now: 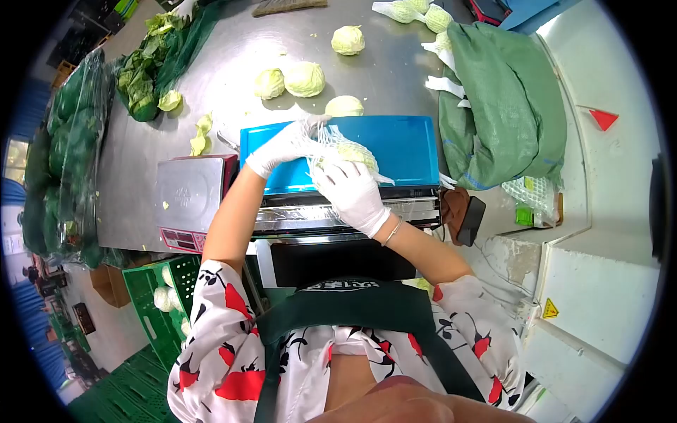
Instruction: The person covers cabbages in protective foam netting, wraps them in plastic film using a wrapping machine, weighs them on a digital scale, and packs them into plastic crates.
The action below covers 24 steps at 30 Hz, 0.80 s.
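A pale green cabbage (358, 154) in a white foam net sleeve (326, 141) lies over a blue tray-like surface (409, 144). My left hand (288, 146), in a white glove, grips the net at the cabbage's left end, its fingertips partly hidden by the mesh. Lower right of it, my right hand (351, 194), also gloved, curls over the near side of the netted cabbage and holds it. Just beyond the blue surface sits a bare cabbage (344, 106). Two more, a larger cabbage (305, 79) and a smaller cabbage (269, 83), rest farther back on the metal table.
A weighing scale (189, 192) stands left of the blue surface. To the right lies a green woven sack (508, 106), near netted cabbages (400, 10). Cabbage leaves (141, 74) and a green net are at upper left. A green crate (159, 299) stands below the table.
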Motion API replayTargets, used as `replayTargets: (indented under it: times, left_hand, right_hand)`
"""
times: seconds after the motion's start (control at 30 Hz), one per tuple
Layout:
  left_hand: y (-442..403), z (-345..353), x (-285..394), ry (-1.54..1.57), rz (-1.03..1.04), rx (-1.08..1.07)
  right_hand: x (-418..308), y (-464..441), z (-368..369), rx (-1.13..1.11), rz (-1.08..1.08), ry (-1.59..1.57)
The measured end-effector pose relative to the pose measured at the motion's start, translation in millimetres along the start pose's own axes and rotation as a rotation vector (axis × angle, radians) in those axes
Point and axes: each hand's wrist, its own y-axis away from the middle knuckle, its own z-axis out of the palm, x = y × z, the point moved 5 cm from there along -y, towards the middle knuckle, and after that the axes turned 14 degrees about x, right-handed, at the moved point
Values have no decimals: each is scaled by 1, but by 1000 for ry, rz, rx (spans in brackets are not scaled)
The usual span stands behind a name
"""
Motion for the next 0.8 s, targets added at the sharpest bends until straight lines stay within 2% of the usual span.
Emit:
replayTargets:
  times: [0.13, 0.23, 0.27, 0.33, 0.37, 0.4, 0.47, 0.5, 0.57, 0.63, 0.67, 0.7, 0.77, 0.8]
  left_hand:
    - [-22, -12, 27, -329, 266, -137]
    - [-38, -11, 32, -360, 235, -222]
    - [-36, -11, 35, -338, 120, -231]
    - [-34, -15, 39, -58, -20, -172]
    - [-33, -16, 41, 82, -88, -146]
    - [-29, -24, 46, 238, -55, 33]
    - [-22, -36, 11, 175, -103, 362]
    - [-17, -39, -1, 142, -125, 525]
    - [3, 3, -6, 174, -331, 208]
    - [14, 46, -15, 33, -205, 163]
    - [22, 66, 18, 115, -84, 231]
    - [18, 73, 12, 90, 118, 376]
    - [18, 63, 26, 122, 132, 477]
    - [20, 58, 26, 218, 84, 452]
  right_hand:
    - [-2, -9, -20, 8, -35, 13]
    - [-5, -7, -17, -227, -89, 117]
    - [0, -4, -14, -206, -84, 164]
    - [17, 2, -8, -160, -71, 263]
    - [29, 0, -10, -153, 22, 167]
    - [43, -3, -14, -145, 117, 70]
    - [70, -5, -18, -69, 307, -40]
    - [88, -4, -21, 60, 384, -141]
    - [128, 10, -15, 160, 673, -340]
    - [147, 21, 2, 268, 1042, -969]
    - [140, 21, 12, 313, 1220, -1353]
    - [129, 19, 23, 352, 1382, -1746]
    - [97, 9, 18, 424, 1471, -1899]
    - [85, 5, 11, 398, 1491, -1840]
